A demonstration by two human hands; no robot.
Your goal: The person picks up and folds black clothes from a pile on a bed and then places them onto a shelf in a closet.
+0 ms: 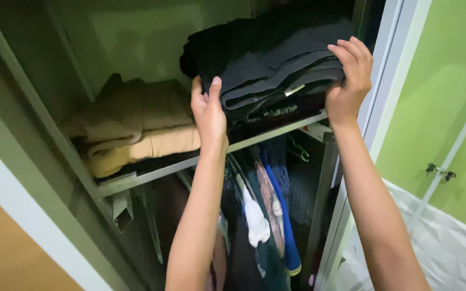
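Hands grip a stack of dark folded clothes (pixel 276 59) on the shelf (pixel 190 164): left hand (pixel 208 110) and right hand (pixel 349 81) clamp its sides, apparently seating it; beige clothes (pixel 136 126) lie left.

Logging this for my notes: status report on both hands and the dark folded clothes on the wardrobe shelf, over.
Left hand and right hand grip the dark folded stack from both sides. Stack on shelf. Tan folded clothes lie beside it, apart.
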